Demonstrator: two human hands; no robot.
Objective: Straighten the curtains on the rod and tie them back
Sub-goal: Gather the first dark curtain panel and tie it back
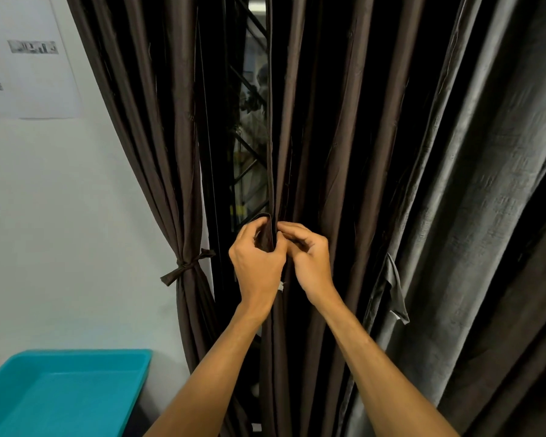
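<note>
Big brown curtain (344, 152) hangs loose at centre, grey curtain (492, 184) beside it on the right. Left curtain (158, 137) is cinched by its tie (186, 267). Blue tub (76, 361) low left, smooth floor showing. Left hand (259, 263) grips a folded strap (268, 230) at the brown curtain's edge; right hand (311, 260) pinches that edge.

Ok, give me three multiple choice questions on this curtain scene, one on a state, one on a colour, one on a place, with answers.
1. What are the left hand and right hand doing? A hanging idle; B pointing upward; C gripping the untied curtain's edge.
2. What colour is the tray? A red; B turquoise; C white.
3. Where is the tied curtain? A left of both hands; B right of both hands; C on the floor.
Answers: 1 C, fingers curl round the hem; 2 B, plainly turquoise; 3 A, its tie sits left of them.
</note>
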